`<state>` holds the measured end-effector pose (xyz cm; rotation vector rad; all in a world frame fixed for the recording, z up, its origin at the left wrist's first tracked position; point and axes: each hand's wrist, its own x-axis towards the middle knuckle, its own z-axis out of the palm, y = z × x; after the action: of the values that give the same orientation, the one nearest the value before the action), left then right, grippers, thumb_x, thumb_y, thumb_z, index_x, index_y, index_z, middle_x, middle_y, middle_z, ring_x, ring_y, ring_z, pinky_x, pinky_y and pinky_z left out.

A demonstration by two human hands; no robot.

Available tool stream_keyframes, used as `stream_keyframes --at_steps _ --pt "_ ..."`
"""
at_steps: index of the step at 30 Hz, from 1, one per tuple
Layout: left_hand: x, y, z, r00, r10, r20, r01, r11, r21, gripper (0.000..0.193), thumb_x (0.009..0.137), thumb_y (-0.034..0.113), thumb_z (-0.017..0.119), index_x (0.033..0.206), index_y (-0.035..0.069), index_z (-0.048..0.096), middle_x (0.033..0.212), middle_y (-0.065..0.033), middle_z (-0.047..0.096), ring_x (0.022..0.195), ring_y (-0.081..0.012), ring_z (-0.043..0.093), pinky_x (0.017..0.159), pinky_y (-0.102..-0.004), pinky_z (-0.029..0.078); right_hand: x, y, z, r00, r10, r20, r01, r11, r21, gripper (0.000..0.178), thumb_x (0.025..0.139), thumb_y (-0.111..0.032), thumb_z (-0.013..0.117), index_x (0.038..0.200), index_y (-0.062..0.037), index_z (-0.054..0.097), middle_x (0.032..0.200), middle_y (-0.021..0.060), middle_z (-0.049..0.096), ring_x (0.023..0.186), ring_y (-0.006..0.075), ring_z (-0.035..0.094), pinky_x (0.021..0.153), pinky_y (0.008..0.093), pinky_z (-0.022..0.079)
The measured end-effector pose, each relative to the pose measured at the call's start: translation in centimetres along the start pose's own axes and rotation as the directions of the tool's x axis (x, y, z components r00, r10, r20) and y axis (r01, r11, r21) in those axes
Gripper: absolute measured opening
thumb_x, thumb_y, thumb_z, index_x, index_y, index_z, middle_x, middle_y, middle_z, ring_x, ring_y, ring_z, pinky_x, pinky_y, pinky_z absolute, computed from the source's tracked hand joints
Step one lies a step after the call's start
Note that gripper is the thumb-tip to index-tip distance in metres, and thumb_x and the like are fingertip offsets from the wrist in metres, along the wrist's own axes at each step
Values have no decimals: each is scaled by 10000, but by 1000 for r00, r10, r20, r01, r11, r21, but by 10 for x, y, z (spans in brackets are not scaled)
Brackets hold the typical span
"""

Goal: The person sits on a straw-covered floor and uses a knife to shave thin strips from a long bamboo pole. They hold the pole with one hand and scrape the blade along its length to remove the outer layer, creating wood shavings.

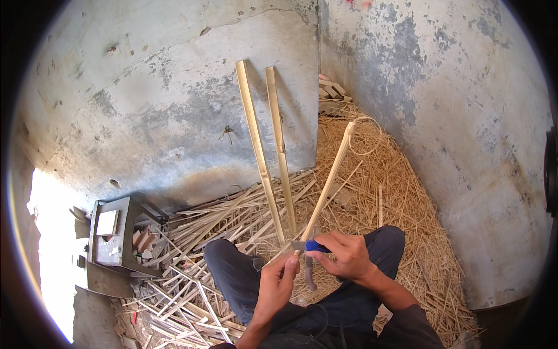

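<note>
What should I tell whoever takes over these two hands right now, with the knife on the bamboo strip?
Left hand: gripping the lower end of the bamboo strip, steadying it above the knees.
Right hand: closed on the blue-handled knife, blade laid across the strip.
Strip: angled up and away toward the wall corner, with a thin shaving curl at its far end.
Nearby: two bamboo slats lean against the wall; split offcuts and shavings cover the floor; a small metal stand sits on the left.
Done: some shaving, judging by the curl.
Left: probably the rest of this strip; the leaning slats look uncut.
</note>
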<state>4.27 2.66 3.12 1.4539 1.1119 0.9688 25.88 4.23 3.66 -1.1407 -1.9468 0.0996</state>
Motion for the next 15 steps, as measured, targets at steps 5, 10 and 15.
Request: stream_keyframes --at_steps 5,10,15 --pt "2 3 3 993 95 -66 -91 994 64 227 1127 145 617 1033 -58 657 812 -119 591 712 -203 526 680 -372 461 2 -3 -1 1000 1 10 -1 1000 -4 307 930 -317 852 1085 -65 772 786 56 676 639 240 699 554 371 549" --pt "4 -1 3 989 134 -64 -126 985 119 225 1127 142 612 1025 -52 664 802 -87 586 712 -168 513 660 -335 437 0 -7 0 1000 8 28 -8 1000 -3 310 931 -322 853 1087 -66 775 772 53 667 623 242 691 545 377 539" --pt "5 13 8 981 162 -105 -148 980 131 246 1124 147 620 999 -63 647 791 -75 582 726 -144 502 662 -333 434 2 -10 -1 1000 21 5 -21 999 -26 313 927 -327 857 1081 -66 777 760 53 665 617 248 692 539 375 536"
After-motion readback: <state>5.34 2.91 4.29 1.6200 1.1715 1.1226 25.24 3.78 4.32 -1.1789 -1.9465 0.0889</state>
